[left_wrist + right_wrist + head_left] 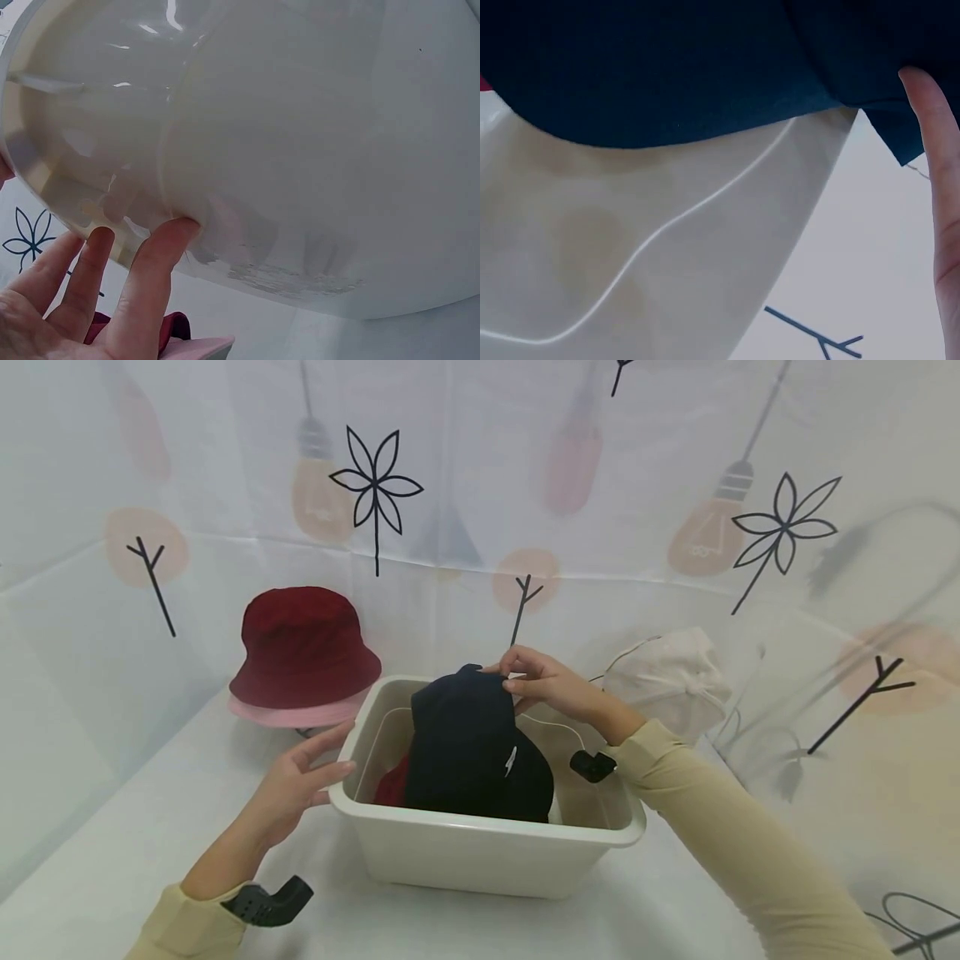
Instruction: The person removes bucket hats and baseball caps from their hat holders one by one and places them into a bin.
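Observation:
A dark navy cap [467, 743] with a small white mark stands partly inside a cream plastic bin [480, 856]. My right hand [551, 683] pinches the cap's upper edge between thumb and fingers, at the bin's far rim. Close up in the right wrist view, one finger [939, 142] lies against the navy cloth. My left hand [296, 785] rests at the bin's left end, its fingers fairly straight. A fingertip [180, 229] touches the outer wall below the rim in the left wrist view. Something red [392, 785] lies in the bin, mostly hidden by the cap.
Behind the bin on the left, a dark red bucket hat [303, 647] sits over a pink brim [300, 713]. A cream cap [667, 685] stands behind it on the right. A patterned white curtain [465, 468] hangs at the back of the white table [247, 868].

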`<action>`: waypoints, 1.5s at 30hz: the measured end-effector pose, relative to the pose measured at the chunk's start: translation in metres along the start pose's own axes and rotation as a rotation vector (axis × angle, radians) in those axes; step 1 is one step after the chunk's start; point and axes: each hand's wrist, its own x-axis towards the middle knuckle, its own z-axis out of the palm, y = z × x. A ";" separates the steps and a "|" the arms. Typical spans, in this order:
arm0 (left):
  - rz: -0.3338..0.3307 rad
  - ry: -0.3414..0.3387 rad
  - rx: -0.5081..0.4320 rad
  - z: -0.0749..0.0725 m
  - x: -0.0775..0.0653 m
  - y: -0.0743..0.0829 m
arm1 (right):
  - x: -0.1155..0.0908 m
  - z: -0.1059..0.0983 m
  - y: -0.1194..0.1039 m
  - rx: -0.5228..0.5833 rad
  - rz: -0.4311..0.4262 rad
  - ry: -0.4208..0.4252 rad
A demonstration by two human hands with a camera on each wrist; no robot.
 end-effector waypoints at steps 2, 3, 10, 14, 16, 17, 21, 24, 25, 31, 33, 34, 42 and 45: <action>0.003 0.000 0.001 0.000 0.000 0.000 | 0.002 0.001 0.002 0.006 -0.001 -0.009; 0.004 0.001 0.001 0.000 0.000 0.000 | 0.003 0.001 0.002 0.008 -0.002 -0.012; -0.003 0.006 0.008 0.000 0.000 0.000 | 0.009 0.005 0.008 -0.046 0.064 -0.041; -0.011 0.008 0.013 0.001 0.001 0.000 | 0.010 0.008 0.011 -0.064 0.098 -0.066; -0.016 0.010 0.013 0.001 0.001 0.000 | 0.010 0.009 0.013 -0.058 0.107 -0.083; -0.018 0.010 0.013 0.001 0.001 0.000 | 0.010 0.010 0.013 -0.060 0.110 -0.092; -0.023 0.009 0.014 0.001 0.001 0.000 | 0.011 0.011 0.016 -0.095 0.112 -0.097; -0.025 0.006 0.010 0.001 0.001 0.000 | 0.012 0.012 0.018 -0.145 0.102 -0.076; -0.026 0.007 0.009 0.001 0.001 0.000 | 0.013 0.012 0.018 -0.164 0.096 -0.066; -0.020 0.013 0.017 0.003 0.001 0.001 | 0.011 0.009 0.019 -0.285 -0.012 -0.026; -0.021 0.013 0.016 0.003 0.001 0.002 | 0.011 0.009 0.017 -0.288 -0.079 -0.052; -0.023 0.013 0.014 0.003 0.001 0.002 | 0.010 0.009 0.015 -0.276 -0.111 -0.078; -0.028 0.012 0.013 0.002 0.000 0.003 | 0.012 0.025 0.000 -0.233 -0.197 -0.335; -0.026 0.010 0.008 0.001 0.000 0.002 | 0.014 0.032 -0.001 -0.317 -0.158 -0.364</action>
